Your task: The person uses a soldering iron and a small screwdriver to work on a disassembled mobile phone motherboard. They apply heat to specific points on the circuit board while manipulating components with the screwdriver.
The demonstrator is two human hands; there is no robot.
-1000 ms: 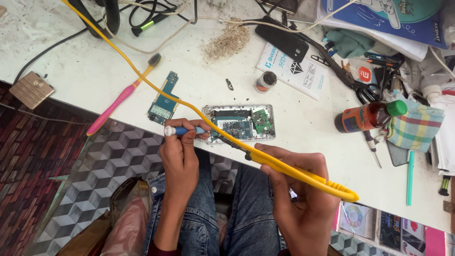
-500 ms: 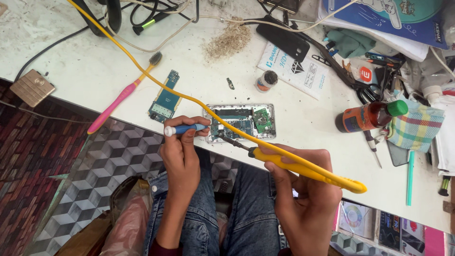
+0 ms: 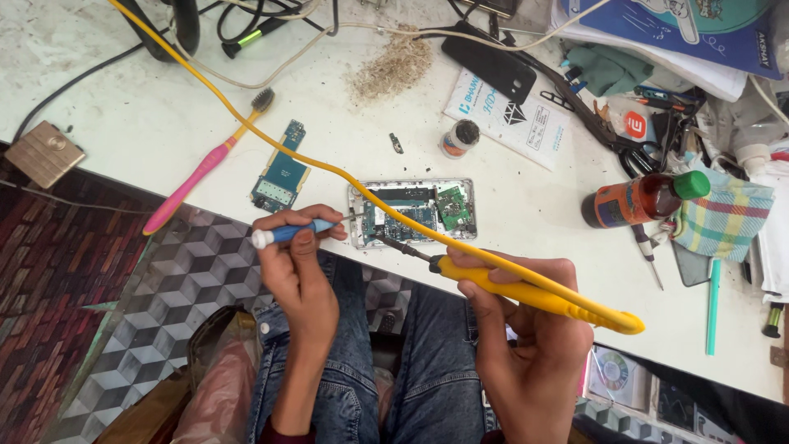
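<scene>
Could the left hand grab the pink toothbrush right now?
Probably not straight away. The left hand is wrapped around a blue screwdriver, so it would have to put that down first. The pink toothbrush lies nearby on the white table, with nothing lying between them.

Yellow soldering iron (image 3: 534,294), blue screwdriver (image 3: 289,233), pink toothbrush (image 3: 201,168), plaid cloth (image 3: 723,215), cube-patterned floor (image 3: 173,271).

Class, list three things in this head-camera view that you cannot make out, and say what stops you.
1. Whether the soldering iron tip touches the opened phone: too small, and its yellow cord crosses it.
2. The tip of the blue tool in the left hand: too small.
3. The right hand's palm: hidden behind the iron's handle.
</scene>
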